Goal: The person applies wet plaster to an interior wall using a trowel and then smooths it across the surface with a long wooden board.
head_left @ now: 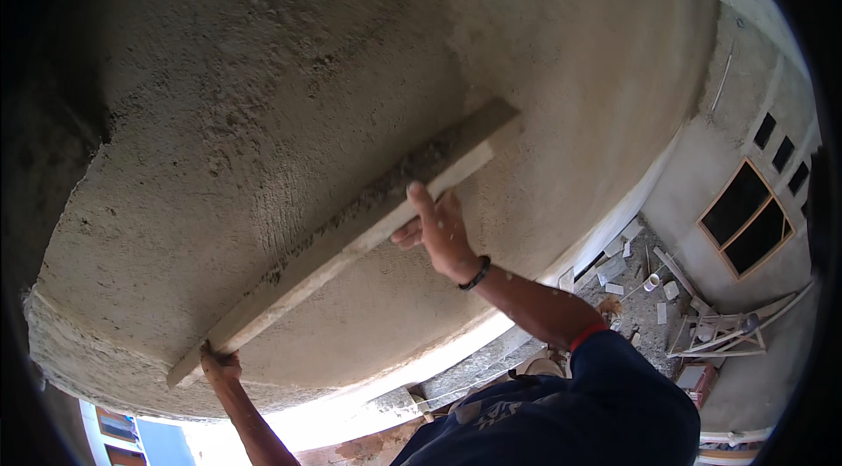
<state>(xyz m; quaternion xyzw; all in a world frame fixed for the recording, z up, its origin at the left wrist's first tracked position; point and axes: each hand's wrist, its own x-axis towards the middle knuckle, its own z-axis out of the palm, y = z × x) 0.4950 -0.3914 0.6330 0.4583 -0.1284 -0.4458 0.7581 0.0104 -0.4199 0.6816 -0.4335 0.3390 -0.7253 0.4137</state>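
Note:
A long, straight plasterer's straightedge lies slantwise against a grey plastered wall, its right end higher than its left. Wet mortar clings in dark lumps along its upper side. My left hand is closed round the bar near its lower left end. Farther up, past the middle, my right hand holds the lower edge with thumb and fingers. Above the bar the plaster looks rough and pitted; toward the right it is smoother.
Low on the right, rubble and pale blocks are scattered on the ground around a white bucket. A wooden trestle stands beyond them. A wood-framed window is set in the far wall. The plaster has a ragged edge at far left.

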